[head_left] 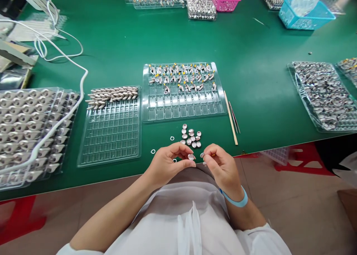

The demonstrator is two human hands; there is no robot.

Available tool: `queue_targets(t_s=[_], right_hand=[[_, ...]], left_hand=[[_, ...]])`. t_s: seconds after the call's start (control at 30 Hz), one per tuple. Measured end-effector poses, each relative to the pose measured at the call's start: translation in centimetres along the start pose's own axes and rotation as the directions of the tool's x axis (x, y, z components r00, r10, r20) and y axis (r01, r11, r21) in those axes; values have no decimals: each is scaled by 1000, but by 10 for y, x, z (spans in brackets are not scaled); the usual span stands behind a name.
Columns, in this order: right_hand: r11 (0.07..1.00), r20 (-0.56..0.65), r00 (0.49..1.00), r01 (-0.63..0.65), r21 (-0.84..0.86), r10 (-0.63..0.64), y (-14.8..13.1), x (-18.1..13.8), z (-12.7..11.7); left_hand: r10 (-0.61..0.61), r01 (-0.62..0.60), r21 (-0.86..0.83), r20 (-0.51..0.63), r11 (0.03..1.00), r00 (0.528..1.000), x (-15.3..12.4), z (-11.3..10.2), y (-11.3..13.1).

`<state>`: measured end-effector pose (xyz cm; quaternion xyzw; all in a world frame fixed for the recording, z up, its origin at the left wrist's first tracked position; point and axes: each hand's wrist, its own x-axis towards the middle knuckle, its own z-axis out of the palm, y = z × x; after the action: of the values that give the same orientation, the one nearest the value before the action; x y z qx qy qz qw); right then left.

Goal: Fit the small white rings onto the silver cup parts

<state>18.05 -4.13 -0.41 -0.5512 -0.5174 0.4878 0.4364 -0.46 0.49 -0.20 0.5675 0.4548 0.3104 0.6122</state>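
Pinching a round cap in the left hand's grip and a small part in the right hand's, close together by the table's near edge. Facing loose caps between there and a partly filled tray; seeing tweezers and a wooden stick to its right, a white cable over far-left metal parts.

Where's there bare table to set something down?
Bare green table shows between the tweezers and silver-parts tray at right, and between the middle tray and pink basket. It's crowded with round parts beyond the left hand and right hand.
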Motion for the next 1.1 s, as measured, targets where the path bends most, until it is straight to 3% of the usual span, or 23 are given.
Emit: queue_targets(t_s=[0.27, 0.9, 1.1], right_hand=[[994, 126, 990, 74, -81, -64, -7, 11, 7], [975, 173, 983, 100, -199, -66, -9, 14, 7], [968, 195, 977, 126, -216, -84, -9, 16, 6]], left_hand=[[180, -166, 174, -68, 971, 981, -1, 6, -2], [233, -203, 299, -69, 932, 970, -1, 6, -6], [310, -266, 355, -72, 896, 948, -1, 7, -9]])
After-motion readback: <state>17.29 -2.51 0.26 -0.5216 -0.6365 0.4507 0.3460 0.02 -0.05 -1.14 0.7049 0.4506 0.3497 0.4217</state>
